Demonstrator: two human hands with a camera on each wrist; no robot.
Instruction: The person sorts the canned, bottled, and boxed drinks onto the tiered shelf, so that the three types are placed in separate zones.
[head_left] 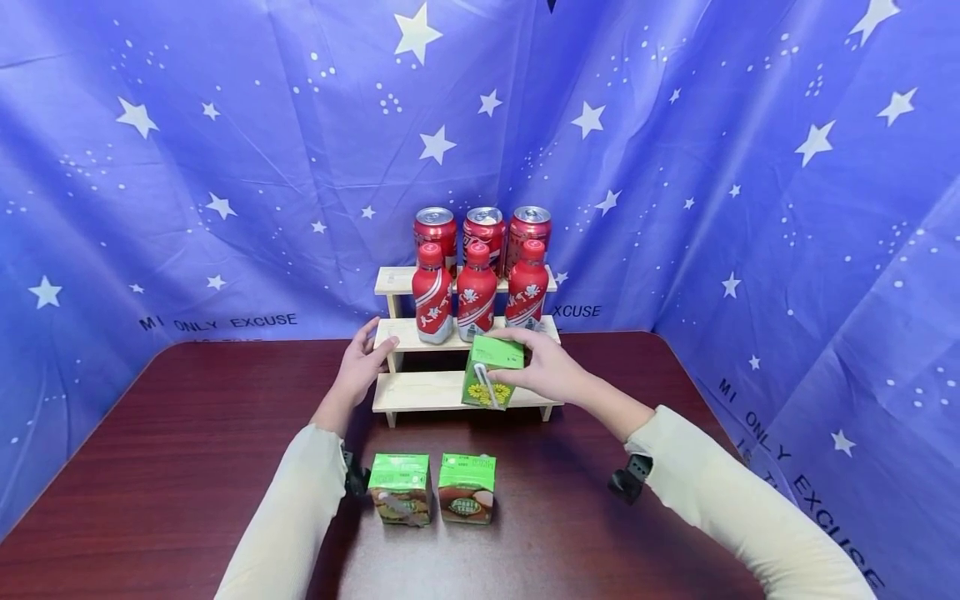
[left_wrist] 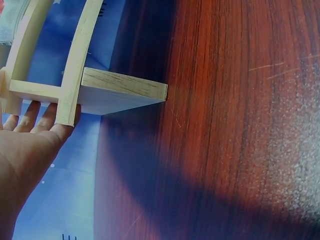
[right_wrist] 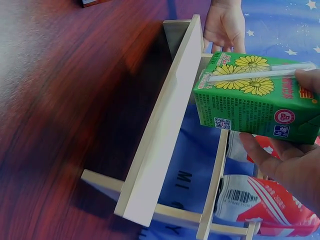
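My right hand (head_left: 551, 367) grips a green drink carton (head_left: 491, 375) with yellow flowers on its front. A wrapped white straw (right_wrist: 260, 74) is fixed to that side of the carton. The carton is tilted and held in front of a three-tier wooden shelf (head_left: 420, 392), above its lowest board. On the shelf's left side, my left hand (head_left: 360, 367) holds the end of the middle board, the thumb toward the front. In the left wrist view its fingers (left_wrist: 45, 117) lie against the wooden side frame. Part of the carton's far side is hidden by the right hand.
Red bottles (head_left: 476, 292) stand in a row on the middle tier, and red cans (head_left: 484, 229) on the top tier. Two more green-topped cartons, a left one (head_left: 401, 487) and a right one (head_left: 467, 487), stand on the dark table (head_left: 585, 533). A blue starred cloth (head_left: 300, 167) hangs behind.
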